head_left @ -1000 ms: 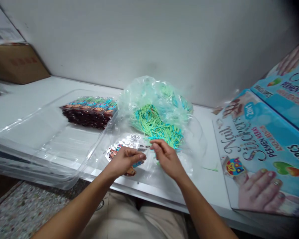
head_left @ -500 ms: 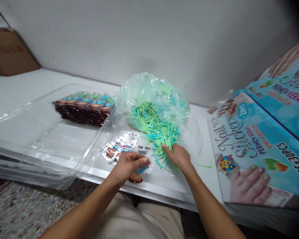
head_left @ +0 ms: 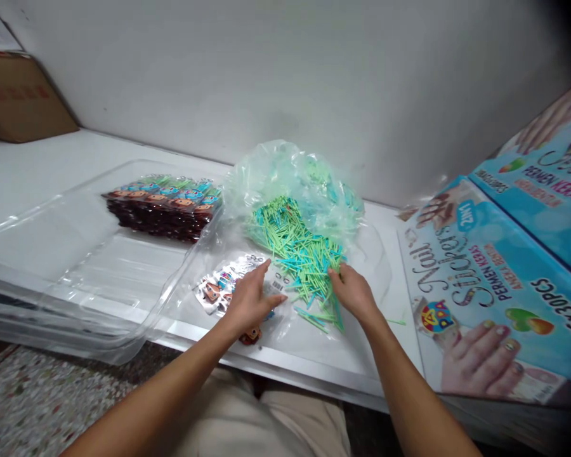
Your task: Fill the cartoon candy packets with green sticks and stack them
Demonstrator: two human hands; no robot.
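My left hand [head_left: 251, 301] is open, thumb and index finger spread, above a small clear printed packet [head_left: 251, 335] that it partly covers. Just left of it lie silvery packets [head_left: 214, 289] with a cartoon figure. At the right edge of a loose heap of thin green and blue sticks [head_left: 309, 254] is my right hand [head_left: 354, 291], its fingers drawn together. What those fingers hold, if anything, is hidden. The sticks spill from a clear plastic bag [head_left: 271, 168], which holds more of them at the back.
On the left is a clear plastic tray [head_left: 128, 260] with a stack of printed packets [head_left: 164, 206] at its back. Blue printed boxes [head_left: 485, 285] stand on the right, and a cardboard box [head_left: 23, 98] sits far left. A white wall rises behind the table.
My left hand has opened from a pinch, its index finger now stretched forward. My right hand has moved from on top of the sticks to their right edge, and some sticks have shifted.
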